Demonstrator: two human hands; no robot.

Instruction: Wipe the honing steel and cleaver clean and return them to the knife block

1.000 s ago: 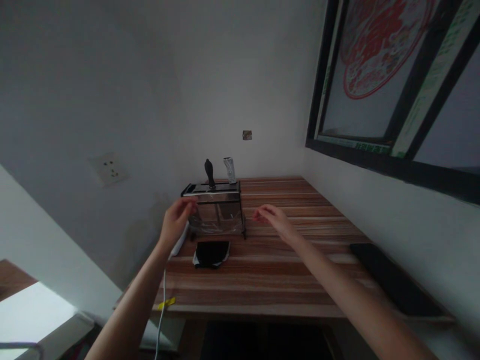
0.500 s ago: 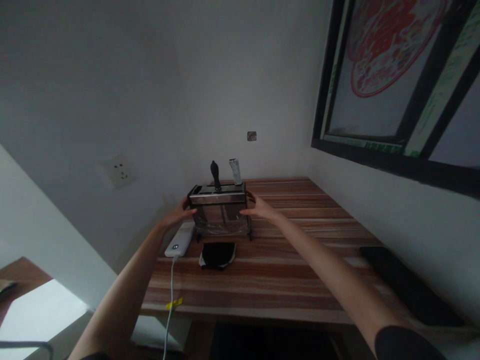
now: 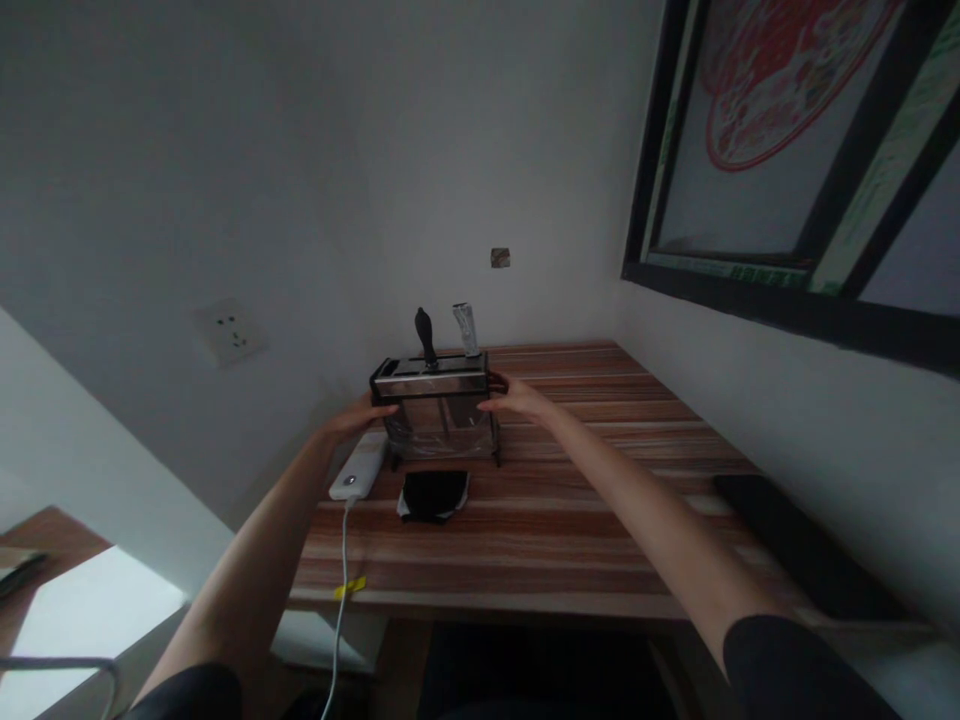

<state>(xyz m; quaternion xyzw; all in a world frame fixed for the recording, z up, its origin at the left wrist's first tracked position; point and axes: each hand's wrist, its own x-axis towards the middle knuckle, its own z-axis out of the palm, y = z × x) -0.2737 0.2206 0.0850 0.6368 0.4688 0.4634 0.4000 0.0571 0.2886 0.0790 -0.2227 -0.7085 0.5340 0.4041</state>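
Observation:
A clear-sided knife holder (image 3: 431, 415) with a metal top and black frame stands upright on the wood-grain table (image 3: 570, 520). Two handles stick up from its top: a black one (image 3: 424, 332) and a silvery, wrapped-looking one (image 3: 466, 328). Blade-like shapes show dimly through the front. My left hand (image 3: 360, 414) grips the holder's left end, thumb across the front, other fingers mostly hidden. At the right end, my right hand (image 3: 512, 396) has its thumb in front and its fingers curled round the side. A folded black cloth-like item (image 3: 435, 494) lies just in front.
A white power bank (image 3: 360, 468) with a white cable (image 3: 343, 570) lies left of the holder, near my left forearm. A long black flat object (image 3: 802, 545) lies along the right wall. Wall sockets (image 3: 231, 333) and a framed picture (image 3: 765, 150) are on the walls.
The whole view has shifted slightly, so the table things appear a little higher. My left fingers have slipped further out of sight behind the holder's left end. Both hands stay on it.

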